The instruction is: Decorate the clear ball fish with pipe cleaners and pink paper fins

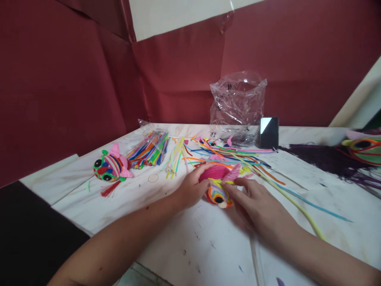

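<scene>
Between my two hands is a small craft fish (219, 192) made of bright pipe cleaners, with a round black eye and a pink corrugated part behind it. My left hand (192, 186) is closed around its left side, the thumb on the yellow strip at its top. From the right, my right hand (253, 198) presses its fingertips against the yellow strip. The undersides of the fingers are partly hidden. Just beyond my hands lie loose pipe cleaners (238, 159) in many colours.
A finished-looking craft fish (110, 167) with a red tassel lies left, near bagged pipe cleaners (151, 151). Behind stand a clear plastic bag (238, 99) and a dark phone (269, 133). Dark purple strands (318, 157) and another craft piece (366, 147) are at the right.
</scene>
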The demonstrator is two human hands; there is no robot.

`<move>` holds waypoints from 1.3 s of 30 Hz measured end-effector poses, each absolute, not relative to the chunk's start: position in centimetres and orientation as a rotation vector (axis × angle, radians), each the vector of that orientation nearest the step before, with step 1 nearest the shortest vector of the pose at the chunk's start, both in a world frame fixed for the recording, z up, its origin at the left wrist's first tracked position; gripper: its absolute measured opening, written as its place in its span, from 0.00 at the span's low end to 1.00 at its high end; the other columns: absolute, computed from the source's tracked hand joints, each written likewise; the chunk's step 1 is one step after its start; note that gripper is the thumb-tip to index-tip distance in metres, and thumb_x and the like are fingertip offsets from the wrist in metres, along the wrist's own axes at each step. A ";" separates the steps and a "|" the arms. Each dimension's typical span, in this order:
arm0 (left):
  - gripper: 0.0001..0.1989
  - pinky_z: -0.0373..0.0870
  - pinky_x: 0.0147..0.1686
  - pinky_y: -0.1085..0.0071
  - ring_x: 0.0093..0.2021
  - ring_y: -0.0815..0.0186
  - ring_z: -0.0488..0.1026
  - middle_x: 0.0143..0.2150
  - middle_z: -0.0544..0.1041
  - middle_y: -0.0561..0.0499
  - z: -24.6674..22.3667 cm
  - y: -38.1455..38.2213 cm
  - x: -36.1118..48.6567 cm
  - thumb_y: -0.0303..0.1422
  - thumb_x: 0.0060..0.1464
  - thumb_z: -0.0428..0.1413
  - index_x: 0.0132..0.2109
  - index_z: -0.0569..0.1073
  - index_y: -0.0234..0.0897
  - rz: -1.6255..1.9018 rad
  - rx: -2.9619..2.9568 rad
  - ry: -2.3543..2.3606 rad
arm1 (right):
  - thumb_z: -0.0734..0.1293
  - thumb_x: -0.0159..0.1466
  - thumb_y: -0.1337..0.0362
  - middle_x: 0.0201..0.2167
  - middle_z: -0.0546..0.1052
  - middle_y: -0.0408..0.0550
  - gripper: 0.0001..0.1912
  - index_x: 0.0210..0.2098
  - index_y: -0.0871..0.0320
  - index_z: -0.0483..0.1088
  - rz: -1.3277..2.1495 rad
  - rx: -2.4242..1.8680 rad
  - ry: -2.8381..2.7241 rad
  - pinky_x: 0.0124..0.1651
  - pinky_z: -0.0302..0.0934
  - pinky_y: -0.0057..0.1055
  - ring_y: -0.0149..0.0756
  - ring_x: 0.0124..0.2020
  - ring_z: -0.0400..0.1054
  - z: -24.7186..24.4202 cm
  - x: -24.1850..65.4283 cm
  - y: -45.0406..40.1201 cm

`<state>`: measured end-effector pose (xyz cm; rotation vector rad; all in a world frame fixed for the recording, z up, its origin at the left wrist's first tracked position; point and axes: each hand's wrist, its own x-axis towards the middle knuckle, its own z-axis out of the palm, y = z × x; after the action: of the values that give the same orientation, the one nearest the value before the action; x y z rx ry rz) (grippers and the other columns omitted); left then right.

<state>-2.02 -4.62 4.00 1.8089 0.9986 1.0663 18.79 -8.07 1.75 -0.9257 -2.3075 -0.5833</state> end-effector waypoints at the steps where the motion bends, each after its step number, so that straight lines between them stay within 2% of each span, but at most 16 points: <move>1: 0.27 0.61 0.61 0.58 0.62 0.54 0.65 0.59 0.73 0.46 4.0 -4.7 -2.0 0.29 0.47 0.50 0.57 0.69 0.36 1.064 1.798 0.987 | 0.57 0.64 0.71 0.42 0.75 0.62 0.20 0.53 0.59 0.71 -0.580 -0.930 -2.307 0.36 0.71 0.42 0.49 0.40 0.73 1.8 18.8 -8.1; 5: 0.28 0.61 0.61 0.57 0.62 0.52 0.64 0.59 0.73 0.45 4.3 -4.8 -2.1 0.30 0.46 0.51 0.57 0.68 0.36 1.030 1.770 0.943 | 0.56 0.65 0.70 0.42 0.75 0.61 0.20 0.53 0.58 0.71 -0.590 -0.941 -2.300 0.36 0.70 0.42 0.48 0.40 0.73 1.7 18.7 -8.2; 11: 0.26 0.58 0.62 0.54 0.62 0.50 0.65 0.59 0.72 0.40 4.4 -4.3 -2.6 0.37 0.50 0.51 0.56 0.70 0.32 1.055 1.717 0.848 | 0.56 0.65 0.71 0.41 0.75 0.62 0.20 0.52 0.60 0.71 -0.638 -0.933 -2.303 0.36 0.70 0.42 0.49 0.39 0.72 1.8 18.6 -8.2; 20: 0.27 0.67 0.55 0.58 0.55 0.54 0.71 0.57 0.74 0.46 3.7 -4.2 -2.2 0.27 0.47 0.55 0.57 0.70 0.39 1.067 1.756 0.959 | 0.56 0.64 0.71 0.41 0.76 0.62 0.20 0.52 0.60 0.72 -0.585 -0.931 -2.313 0.36 0.69 0.43 0.50 0.41 0.72 1.8 18.6 -8.3; 25: 0.26 0.70 0.50 0.61 0.51 0.55 0.73 0.52 0.76 0.46 4.1 -4.6 -1.8 0.26 0.44 0.54 0.54 0.70 0.37 1.054 1.647 0.990 | 0.57 0.65 0.71 0.41 0.76 0.62 0.20 0.52 0.60 0.72 -0.574 -0.937 -2.308 0.35 0.69 0.43 0.50 0.39 0.72 2.0 18.3 -8.5; 31: 0.26 0.68 0.51 0.62 0.54 0.56 0.70 0.52 0.75 0.47 4.0 -4.9 -1.8 0.25 0.42 0.53 0.52 0.69 0.37 1.087 1.575 0.959 | 0.56 0.65 0.72 0.40 0.75 0.61 0.20 0.52 0.60 0.71 -0.586 -0.939 -2.296 0.35 0.69 0.43 0.50 0.39 0.71 1.9 18.1 -8.7; 35: 0.25 0.68 0.48 0.62 0.51 0.56 0.71 0.51 0.75 0.47 4.0 -5.0 -1.9 0.29 0.45 0.54 0.53 0.68 0.38 1.044 1.559 0.955 | 0.56 0.65 0.72 0.41 0.74 0.61 0.20 0.52 0.60 0.71 -0.572 -0.947 -2.308 0.35 0.69 0.44 0.50 0.39 0.70 1.9 18.0 -8.8; 39: 0.25 0.68 0.47 0.63 0.48 0.58 0.71 0.48 0.75 0.47 4.3 -5.0 -1.7 0.28 0.42 0.54 0.51 0.68 0.37 1.059 1.608 1.005 | 0.56 0.65 0.73 0.40 0.75 0.60 0.20 0.51 0.58 0.72 -0.554 -0.946 -2.306 0.35 0.69 0.44 0.49 0.38 0.71 2.2 17.8 -8.9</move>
<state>-1.68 -5.00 4.26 1.6081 1.0054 1.0590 17.80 -8.85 2.19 -0.9455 -2.3059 -0.5537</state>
